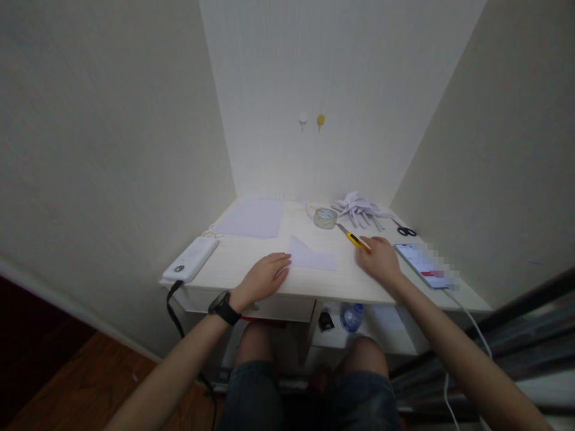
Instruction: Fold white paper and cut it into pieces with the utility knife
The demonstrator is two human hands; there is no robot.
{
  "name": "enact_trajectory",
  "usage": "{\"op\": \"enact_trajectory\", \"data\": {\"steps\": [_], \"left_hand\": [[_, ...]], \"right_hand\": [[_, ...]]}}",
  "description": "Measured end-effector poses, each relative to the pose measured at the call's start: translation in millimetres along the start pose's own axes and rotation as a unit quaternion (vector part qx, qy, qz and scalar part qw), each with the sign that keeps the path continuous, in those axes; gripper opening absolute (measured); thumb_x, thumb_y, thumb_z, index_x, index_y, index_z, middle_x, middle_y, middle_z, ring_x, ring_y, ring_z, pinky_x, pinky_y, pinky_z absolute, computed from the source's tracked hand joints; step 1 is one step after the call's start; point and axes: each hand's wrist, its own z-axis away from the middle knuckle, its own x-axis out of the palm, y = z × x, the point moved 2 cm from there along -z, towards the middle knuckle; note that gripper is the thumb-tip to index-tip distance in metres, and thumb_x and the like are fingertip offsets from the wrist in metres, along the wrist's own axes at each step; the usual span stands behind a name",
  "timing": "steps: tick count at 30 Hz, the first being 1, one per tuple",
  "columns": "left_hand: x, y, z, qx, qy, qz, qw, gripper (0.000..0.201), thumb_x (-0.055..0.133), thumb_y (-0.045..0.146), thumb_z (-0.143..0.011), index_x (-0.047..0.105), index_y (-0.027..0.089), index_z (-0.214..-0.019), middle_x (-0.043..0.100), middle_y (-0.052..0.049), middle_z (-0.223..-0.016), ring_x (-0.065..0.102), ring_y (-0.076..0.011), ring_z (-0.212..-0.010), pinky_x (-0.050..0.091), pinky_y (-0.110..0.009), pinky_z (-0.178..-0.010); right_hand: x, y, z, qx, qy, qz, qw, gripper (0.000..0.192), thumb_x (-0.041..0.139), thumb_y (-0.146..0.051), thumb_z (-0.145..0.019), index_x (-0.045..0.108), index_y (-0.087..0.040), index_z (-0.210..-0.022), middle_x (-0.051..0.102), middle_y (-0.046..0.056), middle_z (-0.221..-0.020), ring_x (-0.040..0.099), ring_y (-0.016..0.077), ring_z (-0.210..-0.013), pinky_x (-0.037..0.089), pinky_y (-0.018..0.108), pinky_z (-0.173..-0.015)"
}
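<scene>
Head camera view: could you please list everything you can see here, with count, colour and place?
desk: one, pale wood, set in a wall alcove
folded paper: one, pale lilac, desk middle, between the hands
paper sheets: one stack, pale lilac, back left
power bank: one, white, left edge, black cable hanging
tape roll: one, clear, back centre
utility knife: one, yellow, by the right hand
folded paper pieces: one pile, white, back right
scissors: one, black, far right
phone: one, right edge, white cable
wall hooks: two, white and yellow
bottle: one, clear, under desk
wristwatch: one, black, left wrist
left hand: flat, touching the folded paper
right hand: on the utility knife's handle
</scene>
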Motion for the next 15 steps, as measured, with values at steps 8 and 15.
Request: {"op": "enact_trajectory", "data": {"steps": [8, 15], "left_hand": [[20.5, 4, -59, 0.006, -0.094, -0.042, 0.995, 0.075, 0.063, 0.058, -0.088, 0.049, 0.01, -0.143, 0.047, -0.019, -0.152, 0.043, -0.03, -0.142, 0.034, -0.043, -0.118], [34.1, -4, -64, -0.006, -0.127, -0.008, 0.992, 0.07, 0.058, 0.059, -0.091, 0.052, 0.009, -0.139, 0.055, -0.018, -0.144, 0.049, -0.0286, -0.137, 0.034, -0.04, -0.116]], "right_hand": [[15, -8, -25, 0.092, -0.11, 0.087, 0.986, 0.046, 0.046, -0.045, -0.095, 0.069, -0.008, -0.113, 0.066, 0.024, -0.112, 0.063, 0.0342, -0.107, 0.048, 0.039, -0.081], [4, 22, 12, 0.085, -0.11, 0.052, 0.989, 0.035, 0.047, -0.033, -0.094, 0.074, -0.014, -0.107, 0.067, 0.019, -0.104, 0.065, 0.03, -0.094, 0.047, 0.037, -0.075]]}}
